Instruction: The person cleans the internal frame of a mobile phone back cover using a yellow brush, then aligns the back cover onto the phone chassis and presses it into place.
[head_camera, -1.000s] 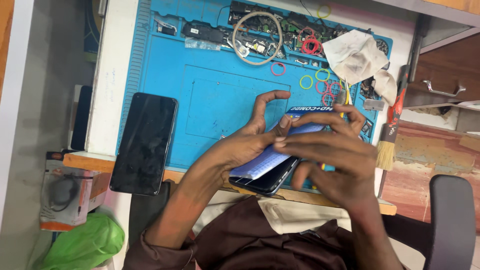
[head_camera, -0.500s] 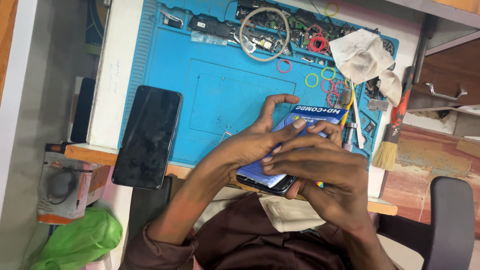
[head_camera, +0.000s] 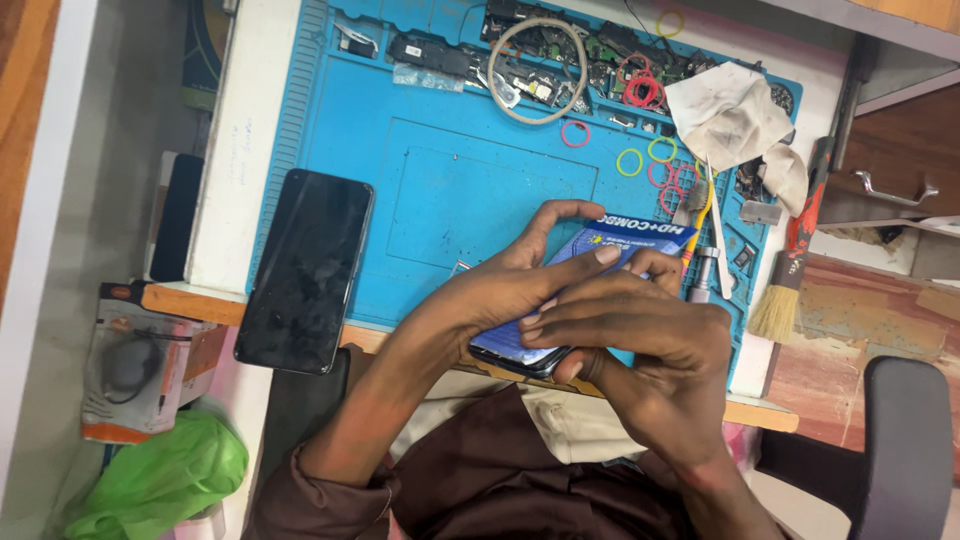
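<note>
My left hand (head_camera: 490, 295) and my right hand (head_camera: 650, 335) both clasp a dark phone (head_camera: 522, 363) at the near edge of the blue work mat (head_camera: 450, 190). A blue printed packet (head_camera: 625, 238) lies flat on top of the phone, under my fingers. The left fingers curl over the packet's far edge, and the left thumb rests on its face. The right fingers lie across the packet's middle, hiding most of the phone. Only the phone's dark lower rim shows.
A second black phone (head_camera: 305, 270) lies face up at the mat's left edge. At the back are a coiled cable ring (head_camera: 537, 70), small parts, coloured rubber bands (head_camera: 630, 160) and a white cloth (head_camera: 730, 115). A brush (head_camera: 785, 290) lies at right. A green bag (head_camera: 160, 480) sits below left, a chair (head_camera: 905, 440) below right.
Both hands have kept hold of the phone and packet. My right fingers have slid down across the packet, and the bundle has shifted slightly toward the mat's near edge.
</note>
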